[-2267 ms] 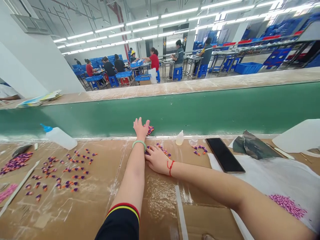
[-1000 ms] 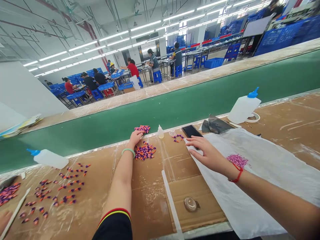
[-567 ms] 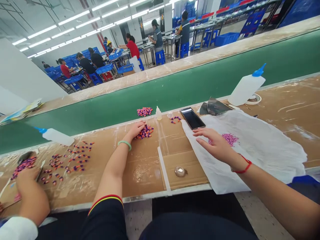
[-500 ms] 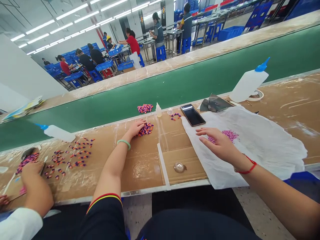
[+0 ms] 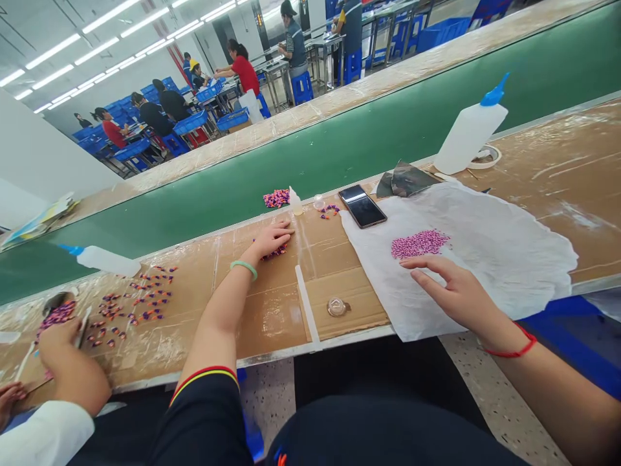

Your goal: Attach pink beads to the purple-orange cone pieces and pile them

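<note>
My left hand [image 5: 272, 239] lies flat, fingers stretched, over a pile of small purple-and-orange pieces [image 5: 275, 252], covering most of it. Whether a piece is under the fingertips is hidden. My right hand [image 5: 444, 281] is over the white sheet [image 5: 514, 252], its fingers loosely extended and nothing visible in them. Just beyond those fingers is a heap of tiny pink beads [image 5: 420, 243]. A phone [image 5: 363, 207] rests at the sheet's left edge. Between the hands, a clear round dish [image 5: 336, 307] sits on the cardboard. Past my left hand stands a small dropper bottle [image 5: 295, 202].
Another pink, purple and orange pile [image 5: 276, 198] lies on the green belt [image 5: 369, 149]. A large white bottle [image 5: 470, 136] leans beside a tape roll [image 5: 490, 157]. At left, a co-worker's hand [image 5: 58, 336] works near rows of pieces [image 5: 152, 294] and a second bottle [image 5: 109, 260].
My right hand has drawn back toward me, uncovering the pink beads. My left hand has slid further across the purple-and-orange pile and hides more of it. The camera view has shifted slightly.
</note>
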A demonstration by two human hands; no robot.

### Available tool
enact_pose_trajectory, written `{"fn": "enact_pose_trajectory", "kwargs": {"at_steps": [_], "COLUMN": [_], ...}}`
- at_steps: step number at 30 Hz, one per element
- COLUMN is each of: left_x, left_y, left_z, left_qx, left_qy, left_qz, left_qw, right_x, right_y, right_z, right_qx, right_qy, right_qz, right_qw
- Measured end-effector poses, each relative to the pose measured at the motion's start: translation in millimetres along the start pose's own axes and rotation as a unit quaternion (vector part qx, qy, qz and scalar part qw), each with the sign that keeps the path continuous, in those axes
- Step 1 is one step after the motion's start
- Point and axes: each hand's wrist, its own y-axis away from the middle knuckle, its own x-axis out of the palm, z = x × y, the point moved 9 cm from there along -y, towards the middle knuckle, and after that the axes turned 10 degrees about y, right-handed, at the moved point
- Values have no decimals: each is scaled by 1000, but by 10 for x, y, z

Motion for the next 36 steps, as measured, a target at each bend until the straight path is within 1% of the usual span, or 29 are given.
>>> {"fn": "enact_pose_trajectory", "kwargs": {"at_steps": [3, 7, 9, 10, 13, 15, 16, 19, 21, 23, 25, 27, 30, 32, 34, 36], "left_x": [85, 84, -4, -85, -411, -573, -614, -618, -568, -498, -413, -322, -235, -270, -375, -461], "left_y": [213, 689, 938, 1053, 1318, 1371, 1345, 1118, 936, 811, 781, 846, 1058, 1263, 1532, 1855], "left_z": [-116, -229, -233, -209, -21, 170, 266, 469, 501, 461, 377, 278, 131, 46, -30, -115], "left_qx": [22, 34, 27, 19, -24, -59, -74, -99, -98, -88, -76, -67, -66, -71, -80, -96], "left_qy": [0, 2, 2, 0, -4, 3, 9, 32, 46, 59, 72, 84, 99, 98, 82, 53], "left_qz": [8, -13, -48, -77, -190, -237, -245, -225, -200, -174, -152, -133, -122, -146, -202, -263], "left_qw": [1000, 999, 999, 997, 982, 970, 967, 969, 974, 979, 983, 985, 985, 982, 973, 959], "right_x": [-19, -2, 10, 11, -10, -22, -26, -40, -58, -78, -97, -110, -90, -63, -53, -77], "right_y": [10, 16, 26, 34, 63, 77, 82, 99, 118, 149, 184, 213, 226, 222, 224, 237], "right_z": [-70, -72, -70, -77, -124, -140, -144, -146, -149, -164, -188, -211, -203, -165, -139, -163], "right_qx": [34, 66, 83, 94, 128, 136, 138, 140, 140, 144, 151, 163, 180, 179, 165, 132], "right_qy": [-3, -17, -21, -22, -26, -30, -33, -37, -34, -31, -28, -26, -27, -32, -32, -13], "right_qz": [9, 9, 12, 12, 3, -2, -4, -4, -3, -2, -3, -8, -9, -6, -10, -30], "right_qw": [999, 998, 996, 995, 991, 990, 990, 989, 989, 989, 988, 986, 983, 983, 986, 991]}}
